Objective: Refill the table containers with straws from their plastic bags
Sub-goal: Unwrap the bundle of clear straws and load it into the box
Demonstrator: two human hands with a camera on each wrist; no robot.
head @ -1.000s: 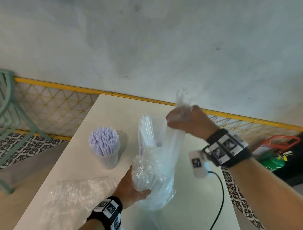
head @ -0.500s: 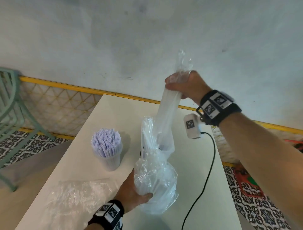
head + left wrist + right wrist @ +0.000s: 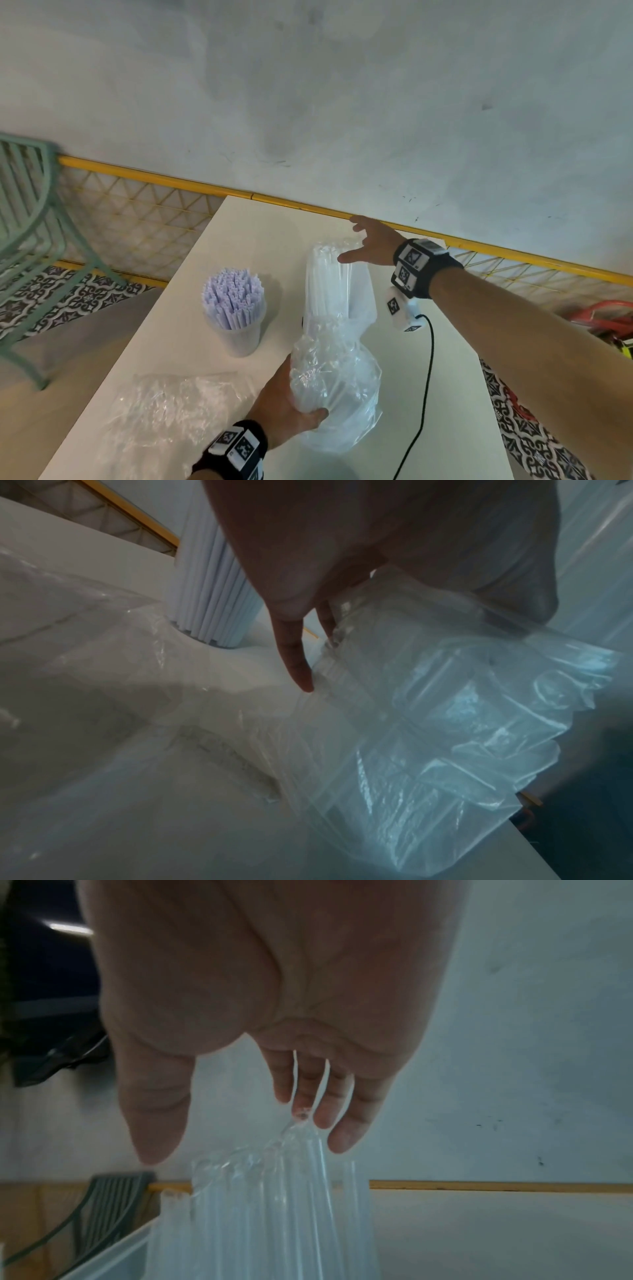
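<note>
Nearest, on the white table [image 3: 171, 329], the left hand [image 3: 284, 404] grips the crumpled lower part of the clear plastic bag [image 3: 337, 383], with an empty bag [image 3: 164, 418] lying flat to its left. Farther back, clear straws [image 3: 325, 281] stand upright, apparently in a container hidden by the bag, right of a cup of lilac straws [image 3: 234, 308]. Above their far tips the right hand [image 3: 370, 245] hangs with fingers spread, gripping nothing.
</note>
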